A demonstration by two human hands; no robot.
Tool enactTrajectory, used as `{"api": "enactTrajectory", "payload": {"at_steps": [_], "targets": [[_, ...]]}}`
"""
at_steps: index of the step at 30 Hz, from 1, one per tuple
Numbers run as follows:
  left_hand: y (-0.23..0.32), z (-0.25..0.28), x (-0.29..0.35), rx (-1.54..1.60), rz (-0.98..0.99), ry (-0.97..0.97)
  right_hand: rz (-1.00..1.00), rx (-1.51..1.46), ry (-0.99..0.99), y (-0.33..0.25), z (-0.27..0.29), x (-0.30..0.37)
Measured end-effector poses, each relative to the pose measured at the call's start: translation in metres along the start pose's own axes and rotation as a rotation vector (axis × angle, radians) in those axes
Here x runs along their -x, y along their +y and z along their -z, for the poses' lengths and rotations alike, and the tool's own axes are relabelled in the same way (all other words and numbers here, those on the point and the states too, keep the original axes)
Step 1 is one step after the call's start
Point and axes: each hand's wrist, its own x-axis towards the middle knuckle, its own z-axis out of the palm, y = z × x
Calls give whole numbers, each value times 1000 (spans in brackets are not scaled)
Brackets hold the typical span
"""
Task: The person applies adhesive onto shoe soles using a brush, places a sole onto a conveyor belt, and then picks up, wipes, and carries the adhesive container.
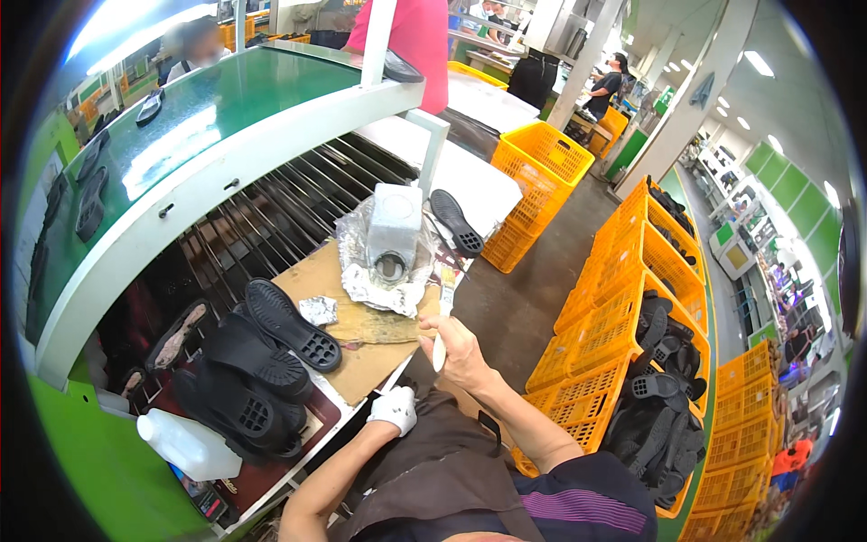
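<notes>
My right hand (456, 350) is closed around a brush with a pale handle (440, 353), its bristle end pointing away from me at the cardboard's right edge. At the near table edge is my left hand (395, 409) in a white glove. Its fingers are mostly hidden, and I cannot tell whether it holds anything. Beyond my hands, a grey pot-like container (395, 217) sits in crumpled clear wrapping on brown cardboard (361, 363). A crumpled silvery piece (318, 311) lies left of it. Black shoe soles (293, 323) are piled at the left; another sole (456, 222) lies behind the brush.
A white plastic jug (188, 444) stands at the near left. Behind the cardboard are metal rods (262, 212) under a green conveyor (212, 117) carrying soles. Orange crates (578, 397) filled with soles line my right; more orange crates (533, 185) stand ahead. Other people are farther off.
</notes>
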Motion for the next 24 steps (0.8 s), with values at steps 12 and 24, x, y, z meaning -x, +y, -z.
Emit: {"api": "enactTrajectory", "payload": {"at_steps": [12,24], "targets": [[8,152,76,496,-253,458,223,-124,-46,-26,-65,-71],[-57,186,84,-155,239,850,216,-352,-222,-19,-101,-101]]}}
